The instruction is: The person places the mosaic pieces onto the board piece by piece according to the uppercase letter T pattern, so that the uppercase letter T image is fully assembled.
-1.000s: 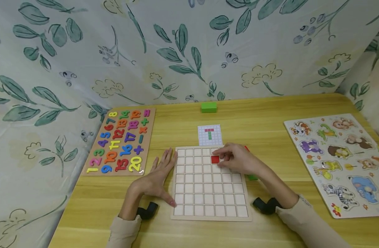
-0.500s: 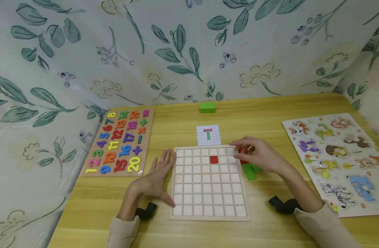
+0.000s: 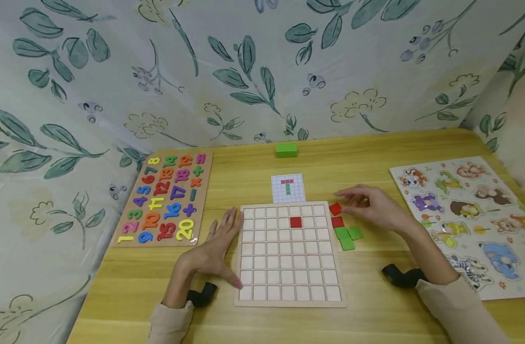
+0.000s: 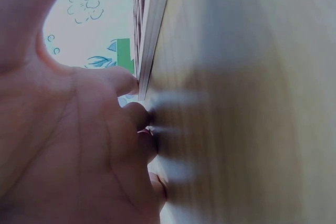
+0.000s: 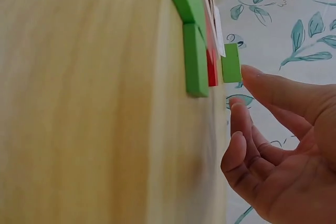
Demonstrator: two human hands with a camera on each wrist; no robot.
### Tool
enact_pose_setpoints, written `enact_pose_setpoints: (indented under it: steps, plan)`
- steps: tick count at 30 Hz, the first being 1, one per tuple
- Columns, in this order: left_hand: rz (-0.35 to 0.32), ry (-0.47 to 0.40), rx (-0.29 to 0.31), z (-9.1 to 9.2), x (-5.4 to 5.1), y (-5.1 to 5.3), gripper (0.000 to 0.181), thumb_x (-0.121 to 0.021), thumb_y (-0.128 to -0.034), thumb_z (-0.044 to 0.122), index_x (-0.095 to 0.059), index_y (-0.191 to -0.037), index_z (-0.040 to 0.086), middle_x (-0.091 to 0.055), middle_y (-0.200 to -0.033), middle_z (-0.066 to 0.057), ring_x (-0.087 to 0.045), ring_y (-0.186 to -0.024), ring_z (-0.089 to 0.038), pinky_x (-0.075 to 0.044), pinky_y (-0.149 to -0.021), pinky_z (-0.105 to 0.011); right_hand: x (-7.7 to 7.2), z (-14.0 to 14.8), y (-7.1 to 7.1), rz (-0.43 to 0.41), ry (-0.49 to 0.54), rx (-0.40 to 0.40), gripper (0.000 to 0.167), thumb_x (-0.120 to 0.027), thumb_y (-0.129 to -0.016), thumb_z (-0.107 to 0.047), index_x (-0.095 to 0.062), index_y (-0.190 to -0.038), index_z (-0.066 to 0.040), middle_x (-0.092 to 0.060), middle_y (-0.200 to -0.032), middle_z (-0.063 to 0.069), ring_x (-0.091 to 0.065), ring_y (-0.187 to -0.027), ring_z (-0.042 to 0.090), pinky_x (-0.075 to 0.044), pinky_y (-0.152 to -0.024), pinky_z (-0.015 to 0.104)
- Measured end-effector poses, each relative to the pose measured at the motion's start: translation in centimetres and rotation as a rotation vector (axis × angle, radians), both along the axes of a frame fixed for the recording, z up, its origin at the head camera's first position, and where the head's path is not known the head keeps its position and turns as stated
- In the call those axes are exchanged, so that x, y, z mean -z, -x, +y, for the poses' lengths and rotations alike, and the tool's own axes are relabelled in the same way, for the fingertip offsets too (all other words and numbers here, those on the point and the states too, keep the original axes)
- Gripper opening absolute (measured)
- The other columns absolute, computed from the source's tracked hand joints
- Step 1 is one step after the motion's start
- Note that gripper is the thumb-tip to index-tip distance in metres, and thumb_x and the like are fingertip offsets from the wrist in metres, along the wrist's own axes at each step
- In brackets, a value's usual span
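Observation:
A wooden grid board (image 3: 290, 303) lies on the table, with one red square tile (image 3: 295, 222) in its second row. My left hand (image 3: 212, 248) rests along the board's left edge, fingers spread, thumb at the lower left corner. Two loose red tiles (image 3: 337, 221) lie just off the board's upper right side, and several green tiles (image 3: 347, 243) lie below them. Over the table beside the upper red tile (image 3: 335, 209), my right hand (image 3: 376, 208) hovers with thumb and fingers apart. In the right wrist view that hand (image 5: 294, 156) holds nothing.
Touching the board's far edge is a pattern card (image 3: 287, 188) showing a pink and green T. Behind it stands a green block (image 3: 286, 150). A number puzzle (image 3: 205, 191) lies on the left, an animal puzzle (image 3: 443, 224) on the right. A patterned cloth hangs behind the table.
My right hand has let go of the red tile on the board and moved right to the loose tiles, which are now uncovered. My left hand has stayed at the board's edge.

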State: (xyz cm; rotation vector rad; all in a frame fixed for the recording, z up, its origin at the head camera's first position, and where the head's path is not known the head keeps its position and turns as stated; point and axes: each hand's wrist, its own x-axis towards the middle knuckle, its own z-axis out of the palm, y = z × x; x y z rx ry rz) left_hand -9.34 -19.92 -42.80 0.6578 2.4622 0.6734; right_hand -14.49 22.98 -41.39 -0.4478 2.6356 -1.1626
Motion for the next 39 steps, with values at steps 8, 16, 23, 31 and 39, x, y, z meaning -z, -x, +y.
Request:
enact_pose_setpoints:
  steps: [8,16,23,31,39]
  plan:
    - [-0.002,-0.01,-0.005,0.0,0.0,-0.1,0.161,-0.102,-0.0554,0.047,0.01,-0.165,0.008,0.026,-0.171,-0.015,0.022,-0.16,-0.035,0.013,-0.128,-0.062,0.7,0.5,0.2,-0.027,0.006,-0.025,0.035,-0.074,-0.095,-0.01,-0.071,-0.13,-0.008,-0.067,-0.112,0.011,-0.057,-0.09,0.019,-0.048,-0.074,0.022]
    - [-0.006,-0.01,-0.008,0.0,0.1,0.0,0.161,-0.102,-0.0555,0.047,0.01,-0.165,0.008,0.026,-0.171,-0.015,0.022,-0.16,-0.034,0.013,-0.128,-0.062,1.0,0.2,0.2,-0.043,-0.015,-0.035,0.032,-0.073,-0.096,-0.01,-0.073,-0.128,-0.009,-0.064,-0.108,0.01,-0.055,-0.09,0.019,-0.048,-0.075,0.022]
    - [-0.01,-0.01,-0.01,0.1,0.0,0.0,0.161,-0.102,-0.0557,0.046,0.009,-0.166,0.007,0.026,-0.171,-0.015,0.023,-0.16,-0.034,0.013,-0.128,-0.061,0.8,0.0,0.1,-0.051,-0.014,-0.04,0.032,-0.074,-0.095,-0.009,-0.074,-0.127,-0.008,-0.062,-0.106,0.01,-0.055,-0.088,0.018,-0.047,-0.073,0.022]
    - [-0.007,-0.015,-0.01,0.0,0.0,0.0,0.161,-0.102,-0.0555,0.045,0.01,-0.165,0.007,0.026,-0.171,-0.015,0.023,-0.16,-0.034,0.013,-0.128,-0.062,0.7,-0.5,0.3,-0.055,-0.041,-0.029,0.031,-0.076,-0.093,-0.009,-0.075,-0.124,-0.008,-0.062,-0.104,0.01,-0.054,-0.089,0.019,-0.046,-0.073,0.022]
    - [-0.004,-0.022,-0.008,0.0,0.1,-0.1,0.161,-0.102,-0.0556,0.046,0.01,-0.165,0.007,0.025,-0.171,-0.016,0.023,-0.16,-0.035,0.013,-0.128,-0.062,0.8,-0.7,0.5,-0.046,-0.057,0.003,0.026,-0.078,-0.091,-0.008,-0.076,-0.117,-0.005,-0.064,-0.1,0.01,-0.054,-0.087,0.02,-0.046,-0.071,0.022]
